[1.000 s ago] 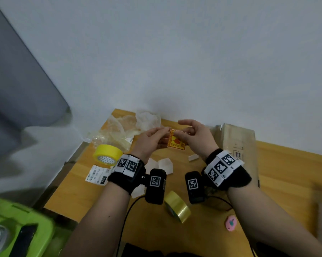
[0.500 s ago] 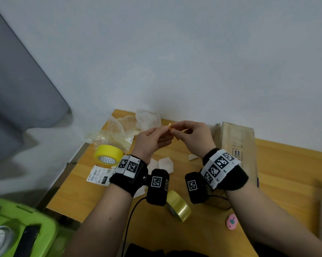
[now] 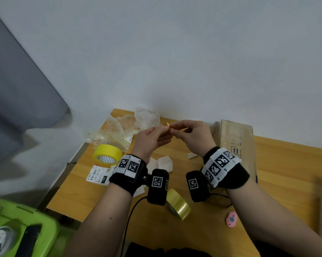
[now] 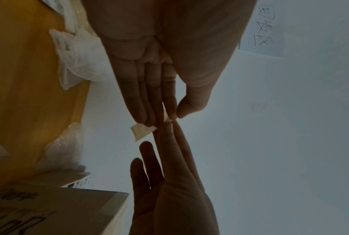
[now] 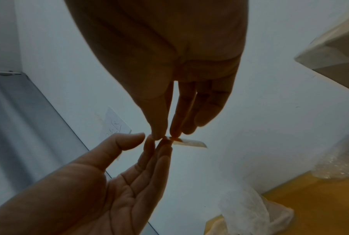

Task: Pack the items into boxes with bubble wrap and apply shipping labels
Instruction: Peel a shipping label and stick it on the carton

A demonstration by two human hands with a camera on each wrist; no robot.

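Head view showed both hands raised above a wooden table [image 3: 279, 182], meeting at the fingertips around a small orange sticker [image 3: 169, 125]. The right hand [image 3: 192, 135] pinched the sticker between thumb and forefinger — the right wrist view showed its pale backing [image 5: 191, 143] jutting sideways from that pinch. The left hand [image 3: 150, 140] had its fingers nearly straight, their tips touching the sticker's edge; whether they actually gripped it could not be told. A cardboard box [image 3: 237, 143] stood just right of the hands, against the wall. Crumpled bubble wrap [image 3: 117, 132] lay at the table's far left corner, with a yellow tape roll [image 3: 107, 154] beside it and a printed shipping label [image 3: 99, 175] nearer the front edge. A clear tape roll [image 3: 178, 204] stood on edge below the wrists — a small pink object [image 3: 231, 219] lay to its right.
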